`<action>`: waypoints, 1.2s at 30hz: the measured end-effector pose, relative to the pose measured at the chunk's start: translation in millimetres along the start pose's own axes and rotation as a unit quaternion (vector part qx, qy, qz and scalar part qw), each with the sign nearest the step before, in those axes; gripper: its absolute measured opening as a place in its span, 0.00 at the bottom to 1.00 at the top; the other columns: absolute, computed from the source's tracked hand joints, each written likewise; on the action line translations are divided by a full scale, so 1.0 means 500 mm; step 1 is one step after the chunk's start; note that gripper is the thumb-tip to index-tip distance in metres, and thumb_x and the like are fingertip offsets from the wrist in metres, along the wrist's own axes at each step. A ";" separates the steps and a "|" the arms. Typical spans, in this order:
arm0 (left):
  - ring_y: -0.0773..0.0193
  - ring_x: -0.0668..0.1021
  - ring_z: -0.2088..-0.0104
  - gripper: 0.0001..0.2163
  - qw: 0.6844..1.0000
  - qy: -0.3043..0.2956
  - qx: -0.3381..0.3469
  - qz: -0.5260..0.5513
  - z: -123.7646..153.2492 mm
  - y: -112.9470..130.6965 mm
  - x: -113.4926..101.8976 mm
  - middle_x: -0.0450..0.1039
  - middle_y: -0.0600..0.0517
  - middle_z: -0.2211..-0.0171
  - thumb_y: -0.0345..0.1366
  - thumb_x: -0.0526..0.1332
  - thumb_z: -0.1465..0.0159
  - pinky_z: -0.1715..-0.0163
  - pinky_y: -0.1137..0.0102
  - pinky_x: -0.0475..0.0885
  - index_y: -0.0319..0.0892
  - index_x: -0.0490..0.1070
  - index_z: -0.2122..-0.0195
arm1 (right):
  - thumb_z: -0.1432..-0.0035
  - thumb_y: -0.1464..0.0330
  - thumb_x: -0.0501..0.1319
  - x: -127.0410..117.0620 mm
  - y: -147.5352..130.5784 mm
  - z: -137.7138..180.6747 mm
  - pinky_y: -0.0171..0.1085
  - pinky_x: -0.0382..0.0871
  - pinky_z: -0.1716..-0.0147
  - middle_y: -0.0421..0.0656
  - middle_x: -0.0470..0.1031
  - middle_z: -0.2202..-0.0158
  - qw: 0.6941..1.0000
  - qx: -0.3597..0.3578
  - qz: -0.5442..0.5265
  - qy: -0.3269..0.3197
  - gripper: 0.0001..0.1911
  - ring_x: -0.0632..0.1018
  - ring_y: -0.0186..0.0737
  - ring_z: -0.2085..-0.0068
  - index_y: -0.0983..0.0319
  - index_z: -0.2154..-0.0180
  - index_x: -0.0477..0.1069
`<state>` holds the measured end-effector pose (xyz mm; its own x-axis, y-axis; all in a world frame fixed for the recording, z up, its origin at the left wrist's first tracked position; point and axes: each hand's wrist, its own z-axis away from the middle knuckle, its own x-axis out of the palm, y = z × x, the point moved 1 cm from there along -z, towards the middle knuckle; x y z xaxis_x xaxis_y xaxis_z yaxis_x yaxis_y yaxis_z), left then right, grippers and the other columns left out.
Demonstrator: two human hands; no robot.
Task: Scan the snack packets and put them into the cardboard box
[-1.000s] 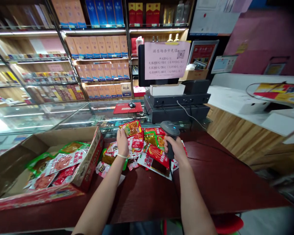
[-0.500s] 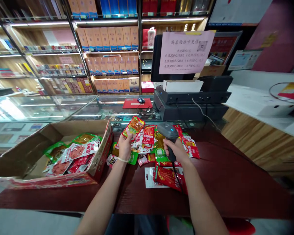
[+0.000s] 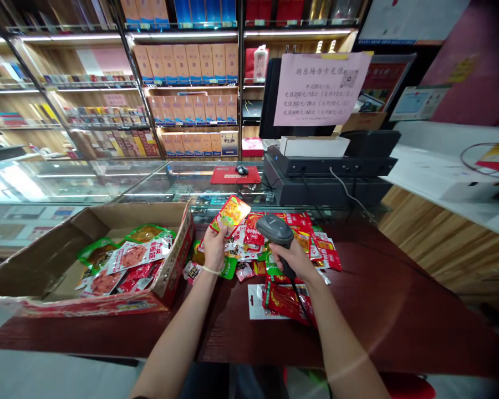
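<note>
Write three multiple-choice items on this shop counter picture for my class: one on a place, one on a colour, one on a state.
1. Where does the cardboard box stand?
A. on the glass case
B. on the dark red table, to the person's left
C. on the white counter

2. What colour is the mouse pad on the glass case?
A. red
B. blue
C. green

3. How is the orange snack packet held?
A. lying flat in the pile
B. pinched in the left hand, raised above the pile
C. tucked inside the box

Answers:
1. B: the box rests on the table on the left, holding packets.
2. A: the pad under the mouse is red.
3. B: the left hand lifts it beside the scanner, which the right hand grips.
</note>
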<state>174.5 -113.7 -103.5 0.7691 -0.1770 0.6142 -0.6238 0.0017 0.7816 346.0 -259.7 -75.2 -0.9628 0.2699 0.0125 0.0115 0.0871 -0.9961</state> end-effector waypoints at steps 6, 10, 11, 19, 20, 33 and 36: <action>0.60 0.81 0.59 0.17 0.996 -0.018 0.063 -0.068 0.030 0.062 0.039 0.80 0.49 0.60 0.41 0.70 0.44 0.55 0.65 0.74 0.40 0.73 0.55 | 0.46 0.57 0.68 0.017 -0.042 -0.003 0.31 0.61 0.86 0.35 0.66 0.84 0.999 -0.020 -0.036 0.010 0.18 0.66 0.30 0.86 0.60 0.76 0.67; 0.60 0.80 0.59 0.13 0.966 -0.042 0.180 -0.178 0.050 0.201 0.053 0.79 0.48 0.60 0.42 0.66 0.38 0.56 0.68 0.74 0.41 0.75 0.56 | 0.49 0.58 0.69 0.055 -0.104 -0.016 0.30 0.62 0.87 0.34 0.67 0.83 0.998 -0.034 -0.059 0.007 0.14 0.67 0.30 0.86 0.61 0.68 0.72; 0.60 0.79 0.60 0.12 0.951 -0.041 0.211 -0.220 0.051 0.241 0.046 0.79 0.49 0.61 0.42 0.65 0.37 0.58 0.68 0.74 0.41 0.75 0.57 | 0.49 0.59 0.69 0.068 -0.118 -0.019 0.30 0.62 0.87 0.34 0.67 0.83 0.997 -0.037 -0.062 0.003 0.14 0.67 0.30 0.86 0.61 0.67 0.72; 0.56 0.80 0.59 0.15 0.709 0.103 0.361 -0.597 0.023 0.477 -0.197 0.80 0.48 0.59 0.34 0.56 0.34 0.54 0.64 0.72 0.44 0.75 0.49 | 0.51 0.58 0.70 0.194 -0.155 -0.052 0.30 0.61 0.87 0.33 0.67 0.83 0.993 -0.027 -0.106 -0.044 0.16 0.66 0.29 0.86 0.61 0.68 0.69; 0.54 0.80 0.56 0.16 0.679 0.094 0.344 -0.642 0.018 0.488 -0.234 0.79 0.46 0.55 0.32 0.55 0.35 0.52 0.62 0.72 0.44 0.75 0.47 | 0.51 0.58 0.70 0.209 -0.151 -0.055 0.29 0.61 0.87 0.33 0.67 0.83 0.993 -0.027 -0.107 -0.049 0.16 0.66 0.29 0.86 0.61 0.68 0.69; 0.50 0.78 0.49 0.19 0.596 -0.013 0.222 -0.771 -0.011 0.467 -0.368 0.77 0.42 0.50 0.31 0.56 0.40 0.45 0.57 0.71 0.41 0.75 0.49 | 0.47 0.58 0.69 0.252 -0.119 -0.085 0.29 0.62 0.87 0.33 0.67 0.82 0.993 -0.025 -0.049 -0.102 0.15 0.67 0.29 0.86 0.61 0.67 0.71; 0.48 0.78 0.50 0.17 0.607 -0.018 0.237 -0.758 -0.007 0.470 -0.344 0.78 0.41 0.51 0.36 0.55 0.37 0.47 0.56 0.72 0.40 0.75 0.50 | 0.49 0.58 0.70 0.227 -0.133 -0.092 0.29 0.61 0.88 0.33 0.67 0.83 0.996 -0.023 -0.043 -0.081 0.15 0.66 0.29 0.86 0.61 0.68 0.70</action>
<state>-103.7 -79.5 -25.1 0.5111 0.3575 -0.7816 0.8210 -0.4722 0.3209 248.2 -190.5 -3.8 -0.9915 0.1022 0.0803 -0.0646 0.1487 -0.9868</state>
